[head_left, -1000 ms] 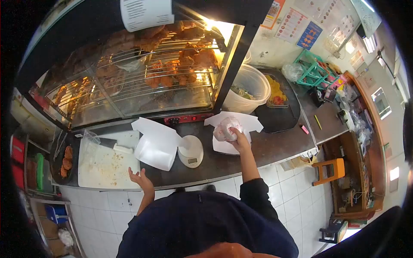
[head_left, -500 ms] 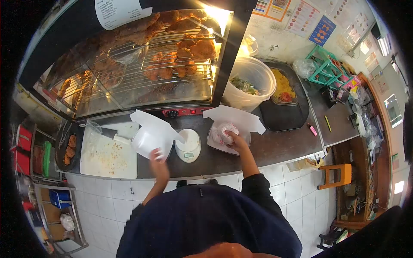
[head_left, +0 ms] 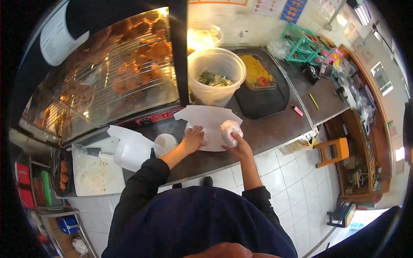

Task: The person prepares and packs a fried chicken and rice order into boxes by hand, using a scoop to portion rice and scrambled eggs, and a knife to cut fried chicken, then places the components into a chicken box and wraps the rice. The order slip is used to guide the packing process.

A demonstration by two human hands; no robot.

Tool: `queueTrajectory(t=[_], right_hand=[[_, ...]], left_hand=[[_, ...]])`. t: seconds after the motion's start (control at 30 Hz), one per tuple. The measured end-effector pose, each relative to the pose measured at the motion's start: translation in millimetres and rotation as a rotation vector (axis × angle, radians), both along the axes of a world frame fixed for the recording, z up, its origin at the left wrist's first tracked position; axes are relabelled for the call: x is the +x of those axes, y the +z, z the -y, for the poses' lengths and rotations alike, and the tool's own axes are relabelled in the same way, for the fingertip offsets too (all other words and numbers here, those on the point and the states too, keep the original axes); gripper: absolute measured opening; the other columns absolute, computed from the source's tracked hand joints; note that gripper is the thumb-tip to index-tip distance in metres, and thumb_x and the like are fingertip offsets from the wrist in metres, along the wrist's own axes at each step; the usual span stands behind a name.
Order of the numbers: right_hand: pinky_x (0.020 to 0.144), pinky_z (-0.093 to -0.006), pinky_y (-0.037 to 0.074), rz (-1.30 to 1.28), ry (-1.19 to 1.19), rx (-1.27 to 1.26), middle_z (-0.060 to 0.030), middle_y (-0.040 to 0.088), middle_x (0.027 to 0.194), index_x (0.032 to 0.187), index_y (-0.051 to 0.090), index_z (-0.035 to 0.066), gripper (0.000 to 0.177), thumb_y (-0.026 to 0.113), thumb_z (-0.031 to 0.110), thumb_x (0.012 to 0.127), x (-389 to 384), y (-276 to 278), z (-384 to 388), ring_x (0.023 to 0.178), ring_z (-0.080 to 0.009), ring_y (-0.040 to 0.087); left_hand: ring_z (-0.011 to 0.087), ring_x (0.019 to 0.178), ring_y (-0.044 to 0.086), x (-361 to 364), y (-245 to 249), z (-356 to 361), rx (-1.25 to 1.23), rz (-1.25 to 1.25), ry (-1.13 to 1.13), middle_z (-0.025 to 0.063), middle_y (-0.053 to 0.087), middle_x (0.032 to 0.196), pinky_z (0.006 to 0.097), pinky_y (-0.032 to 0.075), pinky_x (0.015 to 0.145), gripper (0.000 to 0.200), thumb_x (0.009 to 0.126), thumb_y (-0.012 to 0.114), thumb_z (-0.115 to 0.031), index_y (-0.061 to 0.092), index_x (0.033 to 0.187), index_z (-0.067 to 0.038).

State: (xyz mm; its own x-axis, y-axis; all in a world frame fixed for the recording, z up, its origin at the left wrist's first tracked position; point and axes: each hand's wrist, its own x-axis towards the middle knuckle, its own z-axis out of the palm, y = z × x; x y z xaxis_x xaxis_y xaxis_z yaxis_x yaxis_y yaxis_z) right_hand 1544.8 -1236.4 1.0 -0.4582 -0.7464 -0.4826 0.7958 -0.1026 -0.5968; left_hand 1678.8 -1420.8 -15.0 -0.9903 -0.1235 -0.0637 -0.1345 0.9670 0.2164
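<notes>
The right hand [head_left: 239, 149] has its grip closed round a pale wrapped bundle [head_left: 231, 131], held at the right side of an open white carton [head_left: 211, 115], near the front edge of the worktop [head_left: 273, 134]. The left hand [head_left: 193, 139] reaches in at the carton's left side, fingers bent; something pinkish shows beside them, but I cannot tell whether that grip is holding it. Handled well, the bundle wants light, even pressure from the fingertips — the wrapping looks thin and could tear or loosen. Both wrists do best clear of the raised back panel, which looks light enough to shift if knocked.

Left of the carton stand a round white scale [head_left: 166, 143] and a second open carton [head_left: 130, 150]. Towards the left end lie a crumb-strewn white board [head_left: 95, 174] and a dark pan [head_left: 57, 185] with browned pieces. A heated cabinet [head_left: 178, 56] rises along the back left. Beside it are a tub [head_left: 215, 95] with greens inside and a black tray [head_left: 263, 105] bearing a clear box of yellow food [head_left: 254, 71]; a pink marker [head_left: 297, 110] lies off the tray's right side. An orange stool [head_left: 340, 148] stands on the white tiled floor [head_left: 296, 185] — beyond the worktop's front edge, to the right.
</notes>
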Motion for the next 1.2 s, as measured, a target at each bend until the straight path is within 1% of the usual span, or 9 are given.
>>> queueTrajectory(t=[0.13, 0.23, 0.33, 0.43, 0.63, 0.77, 0.87, 1.07, 1.2], right_hand=[[0.086, -0.0520, 0.036, -0.084, -0.030, -0.135, -0.0093, 0.045, 0.116, 0.122, 0.032, 0.008, 0.054, 0.056, 0.014, 0.074, -2.0, 17.2, -57.0, 0.105, -0.0252, 0.046], [0.079, -0.0389, 0.044, -0.075, -0.088, -0.175, -0.0103, 0.049, 0.112, 0.119, 0.036, 0.005, 0.048, 0.055, 0.010, 0.076, -2.4, 12.5, -85.1, 0.099, -0.0235, 0.050], [0.080, -0.0357, 0.044, -0.068, -0.102, -0.160, -0.0114, 0.049, 0.110, 0.119, 0.036, 0.003, 0.048, 0.055, 0.010, 0.075, -4.1, 6.2, -100.5, 0.097, -0.0233, 0.051], [0.080, -0.0359, 0.044, -0.061, -0.082, -0.195, -0.0109, 0.049, 0.110, 0.119, 0.036, 0.003, 0.048, 0.055, 0.010, 0.075, -4.5, 7.1, -109.5, 0.097, -0.0234, 0.051], [0.080, -0.0384, 0.044, -0.006, -0.065, -0.153, -0.0116, 0.049, 0.111, 0.120, 0.035, 0.004, 0.049, 0.054, 0.011, 0.075, -14.1, -3.3, -118.9, 0.099, -0.0244, 0.051], [0.080, -0.0401, 0.044, 0.046, -0.033, -0.176, -0.0120, 0.049, 0.111, 0.120, 0.035, 0.003, 0.050, 0.055, 0.011, 0.075, -19.9, -3.6, -114.6, 0.099, -0.0244, 0.051], [0.080, -0.0406, 0.045, 0.053, 0.004, -0.205, -0.0121, 0.049, 0.111, 0.119, 0.036, 0.003, 0.049, 0.056, 0.012, 0.075, -23.8, -7.3, -109.6, 0.098, -0.0248, 0.051], [0.078, -0.0398, 0.046, 0.063, 0.016, -0.164, -0.0125, 0.049, 0.110, 0.119, 0.036, 0.003, 0.050, 0.057, 0.013, 0.075, -29.9, -16.3, -102.1, 0.097, -0.0255, 0.051], [0.076, -0.0398, 0.047, 0.032, 0.031, -0.158, -0.0125, 0.049, 0.110, 0.118, 0.036, 0.002, 0.050, 0.058, 0.013, 0.075, -33.0, -15.9, -98.6, 0.095, -0.0256, 0.052]], left_hand=[[0.0328, 0.109, 0.037, -9.2, 6.8, 20.7, 0.017, -0.405, -0.170, 0.0155, 0.042, 0.115, 0.0396, 0.035, 0.087, 0.064, 0.052, 0.073, -0.029, 0.050, 0.105, -0.003], [0.0328, 0.104, 0.043, -24.8, 6.4, 35.3, 0.238, 0.203, -0.083, 0.0169, 0.047, 0.109, 0.0377, 0.038, 0.085, 0.067, 0.050, 0.074, -0.029, 0.049, 0.106, -0.002], [0.0313, 0.100, 0.047, -36.8, -3.6, 37.4, 0.046, 0.401, -0.149, 0.0168, 0.050, 0.104, 0.0386, 0.042, 0.080, 0.079, 0.047, 0.076, -0.035, 0.044, 0.111, -0.002], [0.0330, 0.096, 0.049, -32.6, -9.9, 28.6, -0.004, 0.274, -0.108, 0.0173, 0.052, 0.101, 0.0370, 0.042, 0.079, 0.070, 0.048, 0.074, -0.033, 0.047, 0.104, -0.001], [0.0271, 0.093, 0.052, -37.9, -20.5, 48.9, 0.614, 0.364, -0.057, 0.0140, 0.054, 0.100, 0.0399, 0.043, 0.080, 0.056, 0.058, 0.070, -0.026, 0.048, 0.103, -0.001], [0.0220, 0.093, 0.052, -42.2, -29.6, 55.5, 1.562, 0.831, 0.483, 0.0108, 0.054, 0.104, 0.0414, 0.044, 0.080, 0.041, 0.074, 0.058, -0.019, 0.048, 0.110, -0.003], [0.0249, 0.098, 0.051, -55.5, -17.2, 45.3, 1.126, 0.837, 0.624, 0.0143, 0.051, 0.108, 0.0326, 0.040, 0.085, 0.039, 0.079, 0.051, -0.015, 0.042, 0.115, -0.002], [0.0317, 0.099, 0.049, -46.5, -32.8, 15.7, 0.287, 0.145, 0.377, 0.0200, 0.051, 0.104, 0.0385, 0.040, 0.083, 0.051, 0.067, 0.061, -0.025, 0.044, 0.111, -0.004], [0.0297, 0.093, 0.052, -33.8, -11.0, 7.3, 0.002, 0.209, 0.129, 0.0167, 0.053, 0.099, 0.0384, 0.041, 0.080, 0.057, 0.058, 0.068, -0.025, 0.046, 0.108, -0.008]])
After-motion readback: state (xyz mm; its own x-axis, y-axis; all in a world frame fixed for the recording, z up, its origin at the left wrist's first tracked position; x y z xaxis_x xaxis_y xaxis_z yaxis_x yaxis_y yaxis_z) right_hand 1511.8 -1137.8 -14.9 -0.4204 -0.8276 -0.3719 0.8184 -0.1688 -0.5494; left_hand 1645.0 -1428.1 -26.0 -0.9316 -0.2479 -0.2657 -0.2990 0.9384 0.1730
